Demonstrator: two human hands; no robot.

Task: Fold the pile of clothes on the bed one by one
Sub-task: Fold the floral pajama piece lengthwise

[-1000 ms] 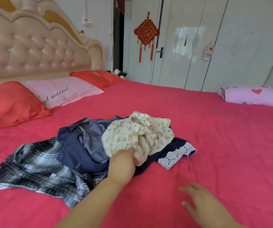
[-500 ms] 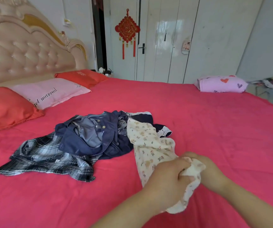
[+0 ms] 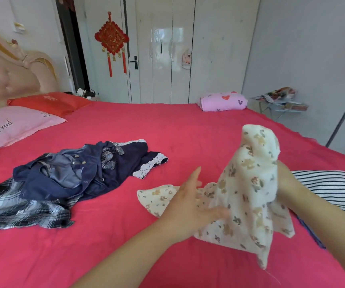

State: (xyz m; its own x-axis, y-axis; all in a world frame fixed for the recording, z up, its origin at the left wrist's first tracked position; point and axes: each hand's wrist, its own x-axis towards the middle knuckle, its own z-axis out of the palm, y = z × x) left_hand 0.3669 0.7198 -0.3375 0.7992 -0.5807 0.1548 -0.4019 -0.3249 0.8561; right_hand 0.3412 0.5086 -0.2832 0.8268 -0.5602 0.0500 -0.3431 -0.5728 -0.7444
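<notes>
Nearest you, the floral garment (image 3: 248, 183) hangs bunched above the near right part of the bed (image 3: 188, 125), with one flap trailing on the cover towards the middle. Before any fold, find two matching corners or a hem and let the cloth drop free. Then lay it flat on the bare cover in front of you and smooth it, since folding it crumpled would likely come out lumpy.

Your left hand (image 3: 190, 204) is spread wide, fingers straight, its fingertips resting against the lower cloth without gripping. Your right hand (image 3: 282, 175) is up behind the raised part, apart from the left. The fabric hides its fingers, so I cannot tell how it grips.

Just past it, by the right edge, a striped garment (image 3: 333, 188) lies flat. Further off, towards the left edge, is the pile (image 3: 73, 179): a denim jacket (image 3: 63, 175) on a plaid shirt (image 3: 11, 206), with a lace-trimmed navy piece (image 3: 130, 161) beside it. Pillows (image 3: 11, 127) sit at the headboard end, and a pink bundle (image 3: 223, 101) at the far edge.
</notes>
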